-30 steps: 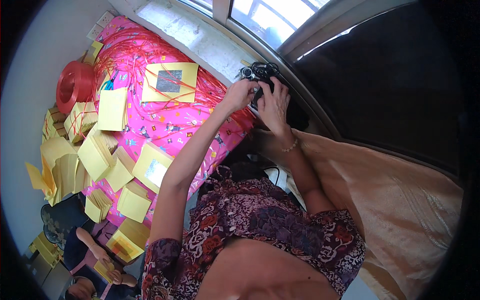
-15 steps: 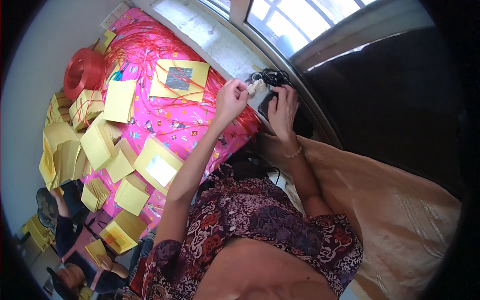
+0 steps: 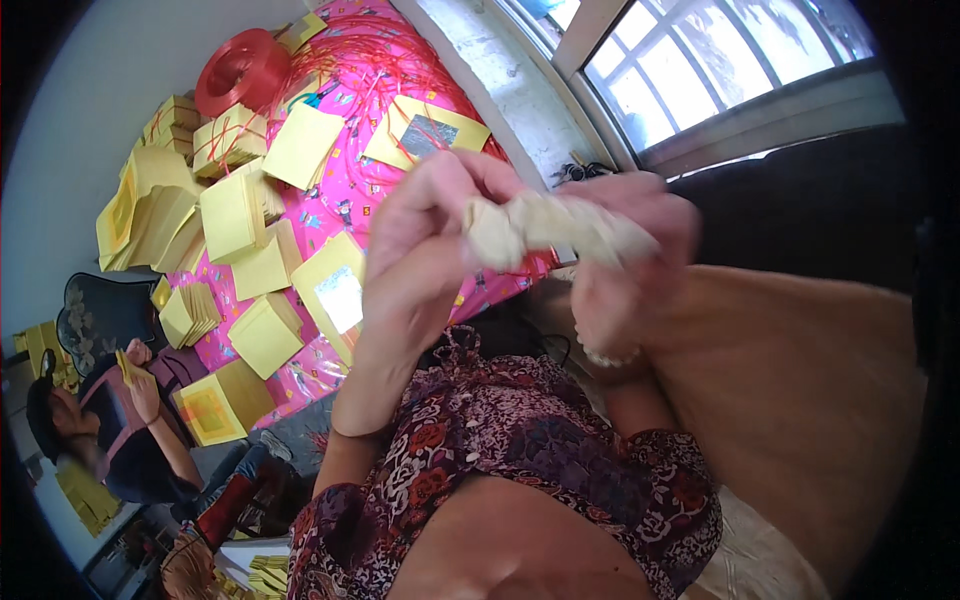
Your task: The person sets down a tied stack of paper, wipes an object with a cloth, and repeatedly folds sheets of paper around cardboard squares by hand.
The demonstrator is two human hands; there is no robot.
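A cream-coloured, crumpled soft strip (image 3: pixel 545 218), twisted lengthwise, is stretched between my hands close to the camera. My left hand (image 3: pixel 415 225) is closed on its left end, thumb and fingers pinching it. Around the other end my right hand (image 3: pixel 625 285) has its fingers curled, partly smeared by motion. What exactly the strip is, I cannot make out. Behind my hands lies a table covered with a pink patterned cloth (image 3: pixel 335 205), with a yellow paper sheet bearing a silver square (image 3: pixel 430 133) just beyond my left hand.
Several stacks of yellow paper (image 3: pixel 235 215) cover the table's left side, near a roll of red ribbon (image 3: pixel 240 72) and loose red strands. A black cable (image 3: pixel 580 170) rests on the window sill. At lower left sits another person (image 3: pixel 130 430) holding yellow paper.
Both hands have come away from the sill and up closer to the camera with the cream strip. My right hand has left a dark object there and now grips the strip too. The view has shifted.
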